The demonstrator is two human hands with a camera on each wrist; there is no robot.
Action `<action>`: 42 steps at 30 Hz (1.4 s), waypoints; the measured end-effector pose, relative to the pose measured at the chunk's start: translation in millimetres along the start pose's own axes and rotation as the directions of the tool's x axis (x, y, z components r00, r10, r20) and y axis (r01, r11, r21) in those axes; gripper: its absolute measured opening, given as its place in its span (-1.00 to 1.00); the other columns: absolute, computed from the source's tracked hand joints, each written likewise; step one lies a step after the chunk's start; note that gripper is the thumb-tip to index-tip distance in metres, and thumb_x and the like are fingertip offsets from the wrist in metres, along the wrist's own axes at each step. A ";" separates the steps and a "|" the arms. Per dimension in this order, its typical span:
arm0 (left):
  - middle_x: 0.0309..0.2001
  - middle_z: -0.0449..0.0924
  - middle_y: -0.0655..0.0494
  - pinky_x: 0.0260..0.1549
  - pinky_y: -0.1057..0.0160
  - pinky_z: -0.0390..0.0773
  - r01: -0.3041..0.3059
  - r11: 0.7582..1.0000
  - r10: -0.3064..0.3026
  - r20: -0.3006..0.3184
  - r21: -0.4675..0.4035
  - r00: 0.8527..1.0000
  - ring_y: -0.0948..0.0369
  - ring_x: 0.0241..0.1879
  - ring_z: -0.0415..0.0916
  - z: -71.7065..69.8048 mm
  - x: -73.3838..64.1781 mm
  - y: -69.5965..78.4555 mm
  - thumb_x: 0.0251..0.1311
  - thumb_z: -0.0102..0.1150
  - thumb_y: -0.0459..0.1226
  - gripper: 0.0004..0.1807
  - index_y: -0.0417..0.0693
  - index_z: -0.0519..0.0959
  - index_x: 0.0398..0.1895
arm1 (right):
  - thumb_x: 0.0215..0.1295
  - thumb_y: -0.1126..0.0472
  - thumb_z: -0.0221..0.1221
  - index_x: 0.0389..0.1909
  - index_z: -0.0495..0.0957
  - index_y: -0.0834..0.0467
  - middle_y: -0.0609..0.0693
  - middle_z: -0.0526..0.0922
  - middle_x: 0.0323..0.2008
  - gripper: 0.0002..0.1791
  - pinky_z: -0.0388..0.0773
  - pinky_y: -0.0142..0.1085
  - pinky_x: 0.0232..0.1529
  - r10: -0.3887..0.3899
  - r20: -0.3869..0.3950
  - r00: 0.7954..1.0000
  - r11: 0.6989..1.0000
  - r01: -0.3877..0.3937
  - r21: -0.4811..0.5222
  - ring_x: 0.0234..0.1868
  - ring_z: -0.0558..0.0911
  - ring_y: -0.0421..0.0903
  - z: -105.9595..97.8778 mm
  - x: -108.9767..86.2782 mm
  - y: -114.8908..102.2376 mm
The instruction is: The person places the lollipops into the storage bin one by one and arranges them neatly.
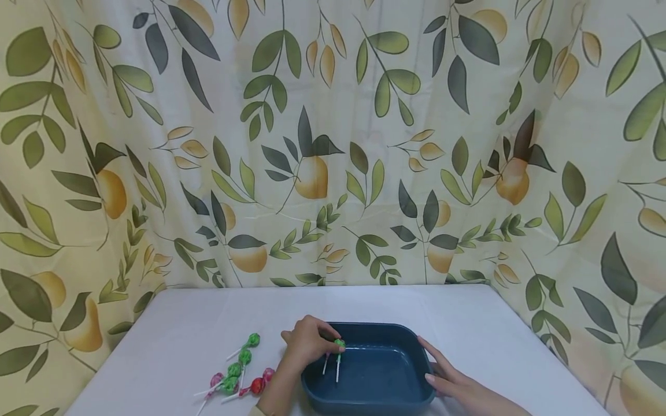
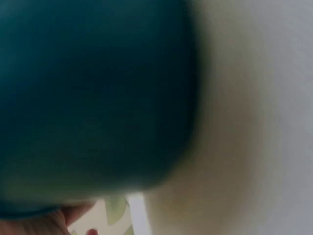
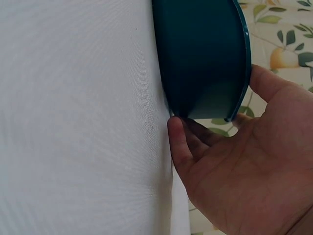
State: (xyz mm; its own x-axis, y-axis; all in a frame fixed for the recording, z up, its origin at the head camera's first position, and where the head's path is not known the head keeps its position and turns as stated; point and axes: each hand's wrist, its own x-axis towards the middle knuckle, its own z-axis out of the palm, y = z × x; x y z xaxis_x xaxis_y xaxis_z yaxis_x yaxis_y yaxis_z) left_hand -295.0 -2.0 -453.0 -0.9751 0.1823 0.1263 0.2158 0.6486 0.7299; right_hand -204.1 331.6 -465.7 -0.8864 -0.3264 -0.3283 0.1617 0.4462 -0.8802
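My left hand (image 1: 308, 342) pinches a green-wrapped lollipop (image 1: 339, 343), head up and white stick pointing down, over the left part of a dark blue rectangular dish (image 1: 366, 403). Beside it a second white stick shows under the fingers; its head is mostly hidden by them. My right hand (image 1: 451, 381) holds the dish's right end. In the right wrist view, the thumb of that right hand (image 3: 244, 156) lies at the rim and the fingers reach around the end wall. The dish wall (image 2: 98, 98) fills much of the left wrist view, blurred.
Left of the dish, a loose group of lollipops lies on the white table (image 1: 208, 312): several green ones (image 1: 244, 357), a red one (image 1: 257, 386) and pink ones (image 1: 216, 379). Behind stands a curtain (image 1: 333, 231) printed with leaves and fruit.
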 end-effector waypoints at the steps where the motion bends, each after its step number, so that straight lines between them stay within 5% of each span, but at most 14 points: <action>1: -0.56 0.65 0.34 0.02 -0.52 0.06 0.007 1.000 -0.007 -0.006 0.024 1.000 0.14 -0.21 0.58 0.0 -0.1 1.8 -0.15 0.73 -0.18 -0.80 0.15 0.79 -0.53 | 0.63 -0.14 -0.08 0.68 -0.32 -0.01 0.61 -0.04 0.48 -0.15 0.06 0.65 0.08 0.000 0.001 1.000 1.000 0.000 -0.002 0.37 0.18 0.65 0.3 0.2 0.0; 5: -0.67 0.59 0.36 0.05 -0.49 0.07 0.031 0.994 -0.028 -0.032 0.105 0.999 0.18 -0.32 0.57 1.3 -0.4 8.7 -0.18 0.74 -0.17 -0.78 0.15 0.78 -0.57 | 0.63 -0.15 -0.08 0.68 -0.31 -0.02 0.60 -0.04 0.48 -0.15 0.04 0.65 0.10 -0.003 0.008 1.000 1.000 0.003 0.008 0.39 0.13 0.65 1.7 1.2 0.2; 11: -0.60 0.61 0.33 0.11 -0.45 0.19 0.043 0.984 -0.035 -0.050 0.173 0.998 0.08 -0.23 0.58 5.4 -0.7 12.5 -0.22 0.76 -0.17 -0.76 0.14 0.77 -0.59 | 0.64 -0.13 -0.09 0.68 -0.32 -0.01 0.61 -0.05 0.48 -0.16 0.04 0.65 0.10 -0.010 0.018 1.000 0.999 0.009 0.035 0.39 0.11 0.66 3.6 3.2 1.0; 21: -0.61 0.58 0.32 -0.18 -0.10 0.48 0.056 0.987 -0.051 -0.039 0.150 0.998 0.15 -0.34 0.57 8.1 1.9 8.6 -0.21 0.75 -0.18 -0.77 0.11 0.77 -0.56 | 0.65 -0.12 -0.09 0.68 -0.33 -0.02 0.60 -0.03 0.47 -0.16 0.07 0.64 0.10 -0.007 0.012 1.000 1.000 0.007 0.027 0.37 0.17 0.64 3.7 2.9 0.1; 42: -0.63 0.57 0.32 -0.21 -0.09 0.48 0.044 0.986 -0.038 -0.036 0.158 0.999 0.17 -0.39 0.55 12.4 1.9 10.7 -0.20 0.75 -0.20 -0.76 0.08 0.76 -0.56 | 0.65 -0.15 -0.12 0.68 -0.35 -0.04 0.59 -0.08 0.50 -0.17 0.07 0.62 0.12 -0.019 0.026 0.999 0.999 0.018 0.040 0.44 -0.01 0.65 1.3 2.6 2.3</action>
State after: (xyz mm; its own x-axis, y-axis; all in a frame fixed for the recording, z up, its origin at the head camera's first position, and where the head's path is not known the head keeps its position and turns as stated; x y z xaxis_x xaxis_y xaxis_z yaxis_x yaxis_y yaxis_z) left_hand -293.9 14.4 -453.3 -0.9839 0.1305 0.1224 0.1784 0.7645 0.6195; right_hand -205.4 330.7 -469.1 -0.8780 -0.3562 -0.3199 0.1627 0.4065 -0.8991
